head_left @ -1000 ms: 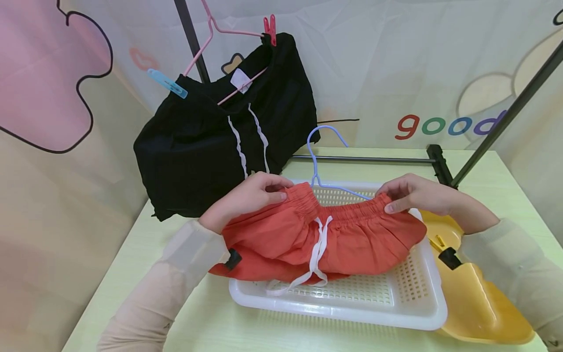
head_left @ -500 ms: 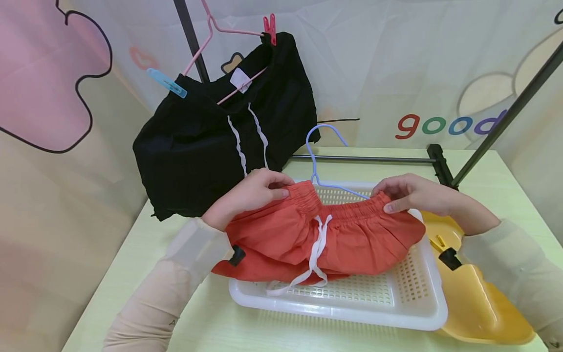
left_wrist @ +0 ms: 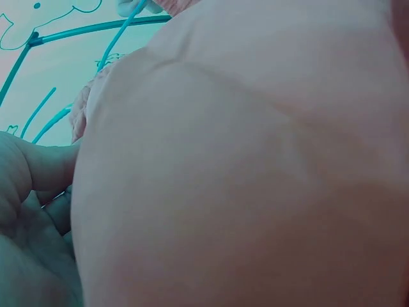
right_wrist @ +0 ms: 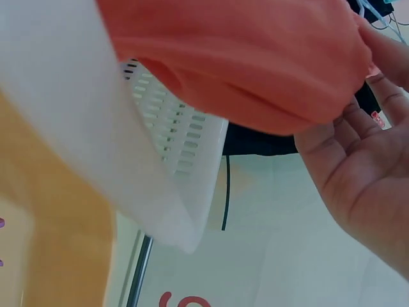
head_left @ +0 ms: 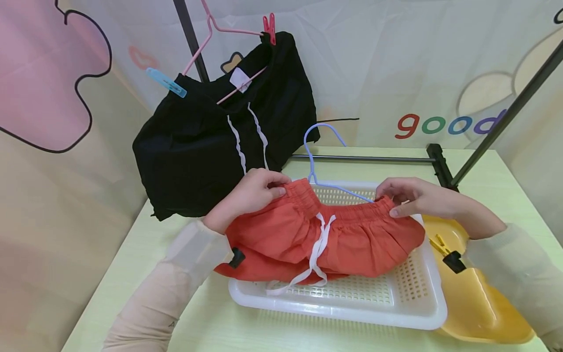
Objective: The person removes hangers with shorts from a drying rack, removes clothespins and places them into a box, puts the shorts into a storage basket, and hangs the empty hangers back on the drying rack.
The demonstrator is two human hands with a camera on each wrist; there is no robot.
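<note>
Red-orange shorts (head_left: 365, 244) with an elastic waistband and a white drawstring (head_left: 318, 244) are held over the white basket (head_left: 334, 315). My left hand (head_left: 250, 195) pinches the waistband's left end, and its fingertips are partly hidden. At the right end my right hand (head_left: 428, 198) holds the waistband between thumb and fingers. A blue hanger (head_left: 311, 156) stands up behind the waistband, its lower part hidden by the shorts. In the left wrist view, the shorts' cloth (left_wrist: 223, 166) fills most of the picture. The right wrist view has the cloth (right_wrist: 255, 70) against my curled fingers.
Black shorts (head_left: 198, 142) hang on a pink hanger (head_left: 208, 29) at the back left, with a blue clothespin (head_left: 166, 83) and a red clothespin (head_left: 270, 29). A yellow tray (head_left: 497, 313) with a yellow clothespin (head_left: 439, 244) lies right of the basket. A black rack bar (head_left: 365, 158) runs behind.
My right hand has shifted slightly right and down along the waistband. The blue hanger's hook has moved a little left. My left hand still holds its end, having moved only slightly.
</note>
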